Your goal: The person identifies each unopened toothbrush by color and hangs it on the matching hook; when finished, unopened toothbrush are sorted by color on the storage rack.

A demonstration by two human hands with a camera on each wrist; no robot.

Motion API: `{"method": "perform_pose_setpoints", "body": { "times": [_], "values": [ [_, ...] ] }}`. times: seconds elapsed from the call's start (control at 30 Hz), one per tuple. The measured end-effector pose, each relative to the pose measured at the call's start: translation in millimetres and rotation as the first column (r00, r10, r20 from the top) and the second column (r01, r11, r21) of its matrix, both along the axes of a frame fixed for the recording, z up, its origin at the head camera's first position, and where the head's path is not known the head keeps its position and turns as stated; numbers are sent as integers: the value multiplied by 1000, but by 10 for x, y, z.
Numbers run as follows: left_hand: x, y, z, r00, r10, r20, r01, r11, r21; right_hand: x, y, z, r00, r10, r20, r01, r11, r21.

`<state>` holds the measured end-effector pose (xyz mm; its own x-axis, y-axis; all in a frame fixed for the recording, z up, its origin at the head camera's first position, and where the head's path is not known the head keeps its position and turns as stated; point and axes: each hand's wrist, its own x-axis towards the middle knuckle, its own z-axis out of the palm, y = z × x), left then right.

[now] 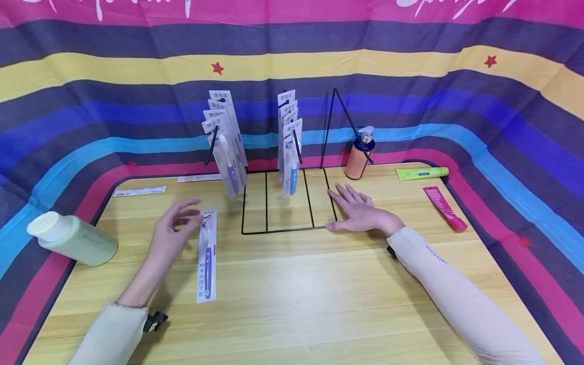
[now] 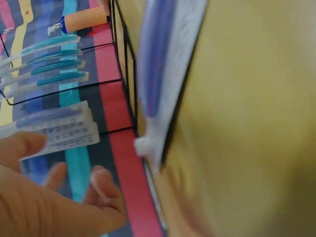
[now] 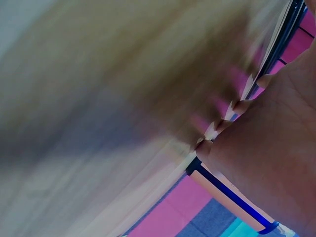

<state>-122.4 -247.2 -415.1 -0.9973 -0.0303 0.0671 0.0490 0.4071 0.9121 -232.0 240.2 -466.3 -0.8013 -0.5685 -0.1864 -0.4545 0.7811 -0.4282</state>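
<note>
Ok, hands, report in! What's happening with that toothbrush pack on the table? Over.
Left hand open, fingers loose beside the toothbrush pack, not gripping. Right hand flat on the wire rack base. Pack lying flat on the table. Nothing in the way.

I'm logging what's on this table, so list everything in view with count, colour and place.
Toothbrush pack: one, purple brush on white card, flat on table by left hand.
Hanging toothbrush packs: several, purple, on the rack's left hook; several blue ones on the right hook.
Wire rack: one, black, table centre.
Pump bottle: one, orange, behind rack.
Green tube: one, far right.
Pink tube: one, right edge.
Pale green bottle: one, lying at left edge.
Table: one, light wood.
Left hand: fingers loose, beside the flat pack.
Right hand: flat on rack's base corner.
</note>
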Motion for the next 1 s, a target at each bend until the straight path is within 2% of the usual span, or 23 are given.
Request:
{"method": "perform_pose_setpoints", "body": {
  "times": [0.13,0.23,0.27,0.47,0.63,0.8,1.0],
  "values": [
    [145,-66,-145,985,-11,172,20,998,-54,14,-18,33,1000,2,1,-2,1000,7],
    [228,-67,-238,971,-19,238,45,993,-108,22,-29,46,1000,-1,7,1,1000,12],
    [248,-61,-255,969,-19,247,53,990,-130,39,-38,75,1000,-4,13,4,1000,4],
    [308,33,-277,961,-14,276,77,972,-220,-30,0,-52,1000,-12,4,12,1000,4],
    [303,64,-257,951,11,310,60,974,-219,-60,31,-106,1000,-4,-10,4,1000,5],
    [279,-21,-234,946,20,323,44,981,-188,-37,30,-69,1000,2,-9,-2,1000,-1],
    [196,-231,-232,949,14,316,50,980,-193,-11,12,-20,1000,-2,0,2,1000,-9]
  ]
}}
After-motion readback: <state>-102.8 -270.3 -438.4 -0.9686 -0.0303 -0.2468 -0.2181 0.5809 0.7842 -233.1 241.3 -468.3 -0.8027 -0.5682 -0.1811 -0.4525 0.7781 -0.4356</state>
